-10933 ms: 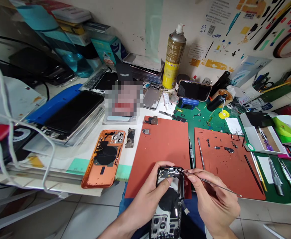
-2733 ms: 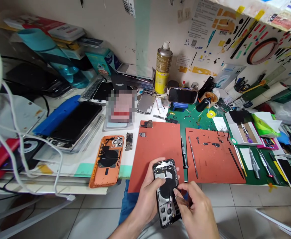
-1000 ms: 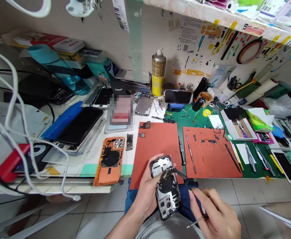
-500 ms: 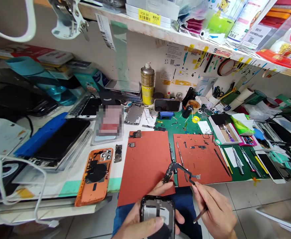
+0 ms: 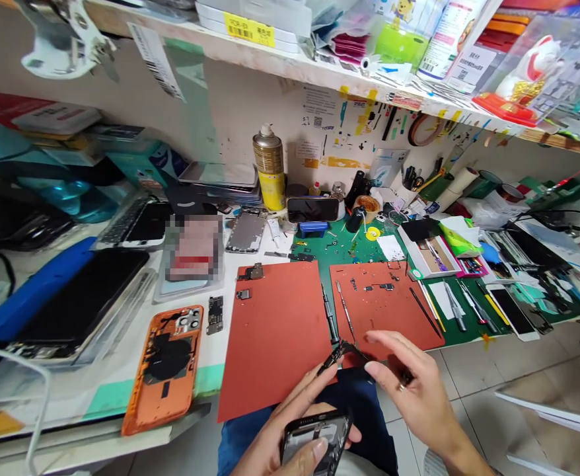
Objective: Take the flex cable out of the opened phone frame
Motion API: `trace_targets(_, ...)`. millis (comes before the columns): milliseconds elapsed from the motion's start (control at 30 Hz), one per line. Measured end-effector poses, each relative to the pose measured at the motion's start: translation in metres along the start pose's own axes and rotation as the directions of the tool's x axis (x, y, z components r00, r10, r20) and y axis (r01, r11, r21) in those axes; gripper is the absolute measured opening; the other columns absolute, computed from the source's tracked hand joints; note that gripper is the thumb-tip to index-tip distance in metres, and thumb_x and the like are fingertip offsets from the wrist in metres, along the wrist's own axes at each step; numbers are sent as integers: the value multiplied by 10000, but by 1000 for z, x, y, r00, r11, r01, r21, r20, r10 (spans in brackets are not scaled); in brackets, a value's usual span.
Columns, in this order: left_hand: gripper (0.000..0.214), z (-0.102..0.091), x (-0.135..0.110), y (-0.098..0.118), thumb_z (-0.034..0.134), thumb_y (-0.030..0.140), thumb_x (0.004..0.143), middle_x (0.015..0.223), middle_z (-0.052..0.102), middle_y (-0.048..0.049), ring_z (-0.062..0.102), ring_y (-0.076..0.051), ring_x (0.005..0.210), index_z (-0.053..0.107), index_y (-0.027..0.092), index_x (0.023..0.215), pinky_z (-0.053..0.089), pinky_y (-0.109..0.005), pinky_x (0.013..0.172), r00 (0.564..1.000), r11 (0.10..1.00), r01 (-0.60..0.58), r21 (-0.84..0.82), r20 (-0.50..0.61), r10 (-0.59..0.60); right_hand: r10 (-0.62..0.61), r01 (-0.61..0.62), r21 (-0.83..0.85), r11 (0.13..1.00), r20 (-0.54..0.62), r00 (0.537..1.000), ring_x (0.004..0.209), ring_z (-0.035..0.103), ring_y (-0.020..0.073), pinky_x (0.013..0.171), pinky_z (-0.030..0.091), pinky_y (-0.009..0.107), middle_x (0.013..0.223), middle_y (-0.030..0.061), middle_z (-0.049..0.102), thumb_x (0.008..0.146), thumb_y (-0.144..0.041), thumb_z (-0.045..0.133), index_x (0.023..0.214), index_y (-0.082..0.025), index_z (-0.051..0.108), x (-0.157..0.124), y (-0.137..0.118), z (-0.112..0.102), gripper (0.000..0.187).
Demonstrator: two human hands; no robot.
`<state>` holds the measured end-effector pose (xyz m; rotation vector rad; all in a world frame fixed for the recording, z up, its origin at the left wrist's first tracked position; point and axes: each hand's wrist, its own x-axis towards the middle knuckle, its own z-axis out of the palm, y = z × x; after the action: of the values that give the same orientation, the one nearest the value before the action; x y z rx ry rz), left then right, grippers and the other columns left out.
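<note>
Two hands at work over the counter's near edge. Left hand: wrapped around a black phone frame, held low over the lap with the open back up, thumb across its lower edge. Right hand: fingers spread forward, with what looks like a thin tool pinched further back in the hand; the exact grip is hard to make out. Flat cable part: dark, bent, hanging in the air between the two hands, clear of the phone frame and just above the edge of the red mat. Step in hand, as judged: the cable part is lifted out of the frame and carried toward the mats. Next move, as judged: a gentle set-down on bare mat, no tug or twist on the thin strip. Nearby: orange phone back, screwdriver, second red mat, spray can.
</note>
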<state>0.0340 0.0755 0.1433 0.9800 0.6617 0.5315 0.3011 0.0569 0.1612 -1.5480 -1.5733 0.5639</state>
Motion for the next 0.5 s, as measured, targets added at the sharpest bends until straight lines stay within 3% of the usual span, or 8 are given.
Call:
trace_targets(100, 614, 0, 2, 0, 698, 556, 1086, 1429, 844, -80, 796, -311, 1258, 572, 460, 1680, 446, -475, 1309, 999, 995, -20, 101, 29, 17, 82, -105, 131, 986, 170, 982, 703, 723, 157, 620, 602, 239, 967, 48, 841, 1052, -366, 792, 1122, -255, 880, 14, -2, -1, 159)
trace_targets(200, 540, 2, 2, -1, 701, 519, 1092, 1763, 590, -39, 800, -307, 1279, 627, 506, 1627, 530, -433, 1244, 996, 985, -88, 145, 35, 84, 115, -152, 181, 972, 199, 973, 688, 693, 157, 608, 568, 244, 827, 35, 795, 1057, -388, 784, 976, -238, 894, 16, 3, 2, 203)
trace_targets(267, 512, 3, 2, -1, 704, 513, 1089, 1873, 417, -28, 805, -323, 1278, 668, 487, 1599, 545, -444, 1236, 994, 984, -106, 143, 31, 103, 116, -149, 210, 966, 163, 980, 702, 716, 162, 621, 582, 244, 817, 39, 797, 1048, -391, 802, 952, -237, 901, 15, 6, 3, 207)
trace_targets(333, 481, 4, 1, -1, 703, 497, 1088, 1899, 355, -35, 812, -343, 1261, 708, 463, 1568, 576, -461, 1200, 995, 989, -100, 106, 23, 98, 91, -109, 233, 966, 86, 992, 735, 759, 174, 657, 620, 248, 844, 50, 822, 1037, -384, 822, 948, -238, 908, 14, 9, 3, 191)
trace_targets(500, 493, 2, -2, -1, 724, 446, 1075, 1862, 428, -67, 828, -369, 1194, 721, 412, 1567, 653, -492, 1078, 997, 995, -77, -68, 24, 79, 28, 0, 245, 970, -109, 994, 720, 808, 193, 649, 679, 268, 865, 65, 860, 1037, -389, 829, 945, -249, 922, 12, 11, 3, 192)
